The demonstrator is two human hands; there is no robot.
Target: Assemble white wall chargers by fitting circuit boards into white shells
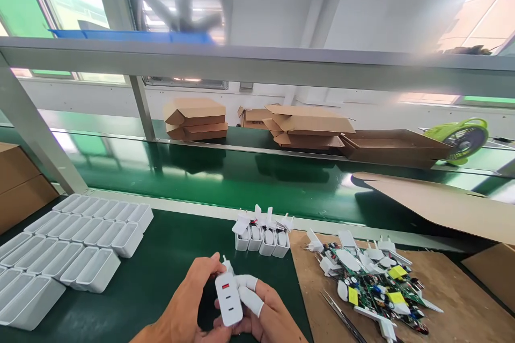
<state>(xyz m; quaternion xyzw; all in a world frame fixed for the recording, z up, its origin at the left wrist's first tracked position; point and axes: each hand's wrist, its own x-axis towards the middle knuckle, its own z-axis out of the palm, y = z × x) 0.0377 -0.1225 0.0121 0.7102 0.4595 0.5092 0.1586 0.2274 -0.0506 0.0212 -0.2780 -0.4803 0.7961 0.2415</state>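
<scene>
Between my two hands is a white USB charger (229,298), its face with several ports turned up toward me and a plug at its far end. My left hand (189,300) grips it from the left, thumb and fingers curled around the side. On the right, my right hand (261,305) presses its fingers against the charger; white finger cots (250,295) cover two fingertips. Just beyond stand several white charger housings (263,238) in a short row, with plug parts sticking out of their tops. The undersides of my fingers are partly hidden by the charger.
Rows of open white cases (80,230) fill the left. At right, circuit boards with plugs (374,278) lie heaped on a brown cardboard sheet (438,273), beside metal tweezers (341,313). Behind runs a green conveyor (241,182); cardboard boxes (309,123) and a green fan (462,139) stand farther back.
</scene>
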